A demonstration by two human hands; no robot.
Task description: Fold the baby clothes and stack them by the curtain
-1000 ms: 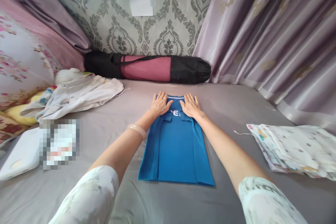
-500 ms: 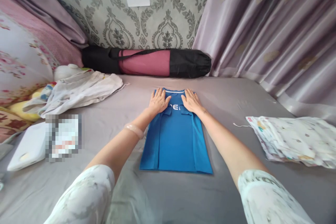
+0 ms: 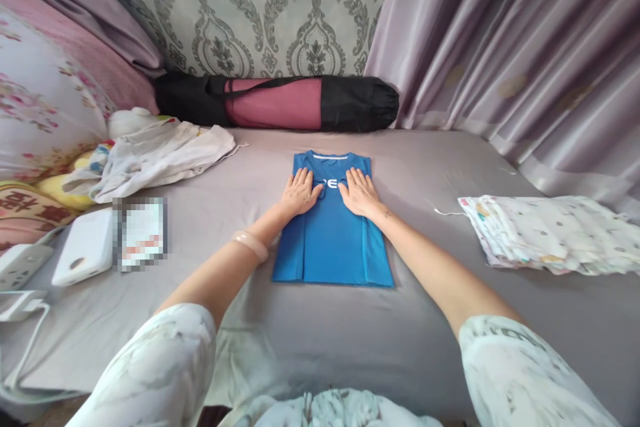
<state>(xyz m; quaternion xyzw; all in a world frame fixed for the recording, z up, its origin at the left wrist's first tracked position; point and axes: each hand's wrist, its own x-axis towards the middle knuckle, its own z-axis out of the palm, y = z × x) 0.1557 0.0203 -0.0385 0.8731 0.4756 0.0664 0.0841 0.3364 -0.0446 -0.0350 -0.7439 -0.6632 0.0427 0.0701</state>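
A blue T-shirt (image 3: pixel 334 240) lies on the grey bed sheet, both sides folded inward into a long rectangle. Its neckline with a white band faces the wall, and part of some white lettering shows between my hands. My left hand (image 3: pixel 300 192) rests flat on the upper left of the shirt, fingers stretched out. Flat on the upper right lies my right hand (image 3: pixel 359 192), its fingers slightly spread. Both palms press on the folded-in sleeves, which they partly hide. A pale bangle (image 3: pixel 251 245) circles my left wrist.
A black and pink rolled bag (image 3: pixel 273 104) lies along the patterned wall. Folded white printed clothing (image 3: pixel 545 233) sits at right. At left are a crumpled light garment (image 3: pixel 160 157), a white power bank (image 3: pixel 84 247), a blurred-out item (image 3: pixel 143 235) and a power strip (image 3: pixel 23 265) with a cable.
Both hands have slid from the collar down the shirt towards me, still flat, uncovering the shoulders. The camera view has tilted down, showing the near bed edge.
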